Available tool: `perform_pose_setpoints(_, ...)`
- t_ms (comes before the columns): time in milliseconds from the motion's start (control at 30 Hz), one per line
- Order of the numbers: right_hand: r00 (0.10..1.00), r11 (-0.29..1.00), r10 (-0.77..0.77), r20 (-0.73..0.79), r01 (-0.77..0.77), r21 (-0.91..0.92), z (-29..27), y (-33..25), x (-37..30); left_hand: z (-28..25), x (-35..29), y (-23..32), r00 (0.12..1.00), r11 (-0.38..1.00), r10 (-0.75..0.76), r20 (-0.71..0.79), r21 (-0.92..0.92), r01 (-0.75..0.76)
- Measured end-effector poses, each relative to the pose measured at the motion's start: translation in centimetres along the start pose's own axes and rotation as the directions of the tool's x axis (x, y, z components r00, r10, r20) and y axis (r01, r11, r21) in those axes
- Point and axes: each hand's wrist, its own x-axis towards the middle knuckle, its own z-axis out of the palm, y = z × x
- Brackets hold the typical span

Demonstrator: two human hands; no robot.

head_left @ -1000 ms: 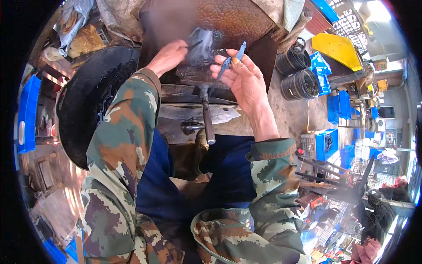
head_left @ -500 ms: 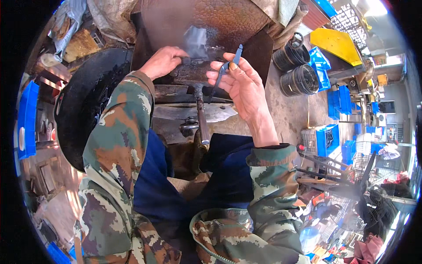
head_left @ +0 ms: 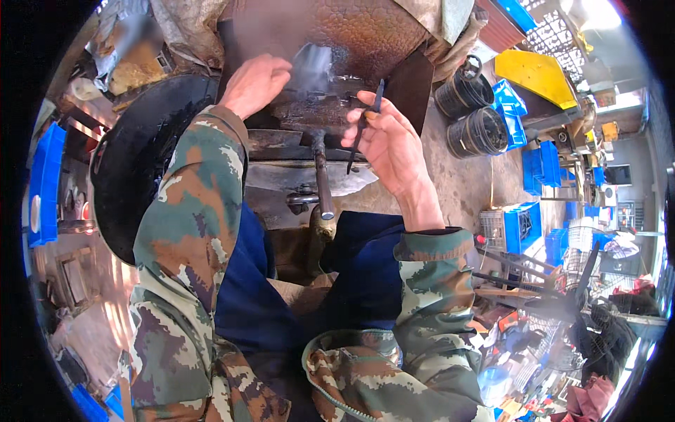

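Note:
My right hand [head_left: 387, 141] pinches a slim dark metal piece [head_left: 363, 128] between thumb and fingers, its other fingers loosely bent. Long and blade-like, the piece tapers at both ends and is held steeply tilted. Over at the left, my left hand [head_left: 257, 86] is raised with its fingers loosely stretched to the right, and nothing shows in it. Both hands are in front of a large rusty-brown rounded surface [head_left: 365, 39]. A blurred whitish streak [head_left: 313, 65] lies between them. Below it, a metal rod [head_left: 323, 183] points toward my lap.
A wide black basin [head_left: 133, 162] stands beside my left arm. Two black buckets [head_left: 478, 132] stand at the right, near blue crates [head_left: 541, 167] and a yellow panel [head_left: 538, 76]. A wire-caged fan [head_left: 562, 309] is at the lower right amid clutter.
My left hand has moved up and leftward, away from the whitish streak. The metal piece has turned in my right hand, now showing a narrower, darker side.

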Motion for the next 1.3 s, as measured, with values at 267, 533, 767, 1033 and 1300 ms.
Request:
perform_pose_setpoints(267,0.997,0.67,-0.066,-0.031,0.022,-0.742,-0.2,1.9,-1.6,-2.1,-0.9,-0.2,0.982,0.998,0.011,-0.19,-0.066,-0.024)
perform_pose_setpoints(533,0.864,-0.019,-0.048,0.501,0.501,-0.865,0.3,5.4,-3.7,-2.3,-0.7,1.1,0.988,0.983,-0.07,-0.138,-0.176,0.045)
perform_pose_setpoints(767,0.766,0.061,-0.175,0.619,0.636,-0.769,0.1,5.9,-2.6,-1.8,-0.3,3.1,0.958,0.968,-0.159,-0.237,-0.228,0.104)
perform_pose_setpoints(1033,0.887,0.513,-0.458,0.063,0.322,-0.796,3.9,2.1,3.5,0.3,0.7,7.6,0.837,0.849,-0.322,-0.442,-0.526,0.049)
perform_pose_setpoints(1300,0.861,0.451,-0.508,-0.021,0.245,-0.858,3.5,-2.8,13.9,0.9,1.3,7.7,0.804,0.825,-0.352,-0.479,-0.564,0.025)
